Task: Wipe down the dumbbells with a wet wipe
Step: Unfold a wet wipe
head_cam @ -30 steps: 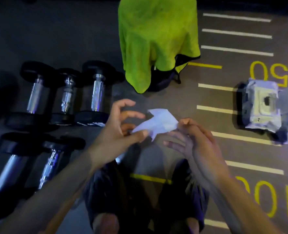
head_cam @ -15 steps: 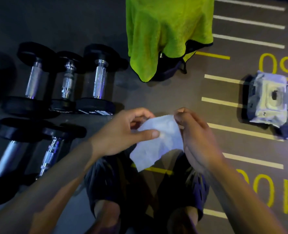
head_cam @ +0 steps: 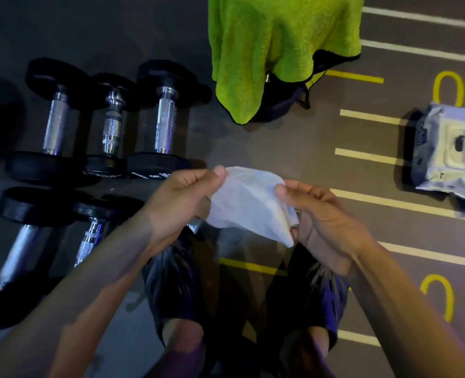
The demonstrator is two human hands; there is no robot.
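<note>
Wet wipe [head_cam: 249, 203]: white, thin, creased, opened into a loose sheet and sagging between both hands above the person's feet. The left hand [head_cam: 182, 197] is pinching its upper left edge between thumb and fingers; the right hand [head_cam: 321, 222] is gripping its right side. Dumbbells [head_cam: 111, 126], with black ends and chrome handles, are lying on the floor [head_cam: 280, 148] to the left, well apart from the wipe.

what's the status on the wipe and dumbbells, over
Left hand and right hand both pinching thin white wet wipe, spread open. Black-and-chrome dumbbells on floor, untouched. Nothing in the way.
</note>
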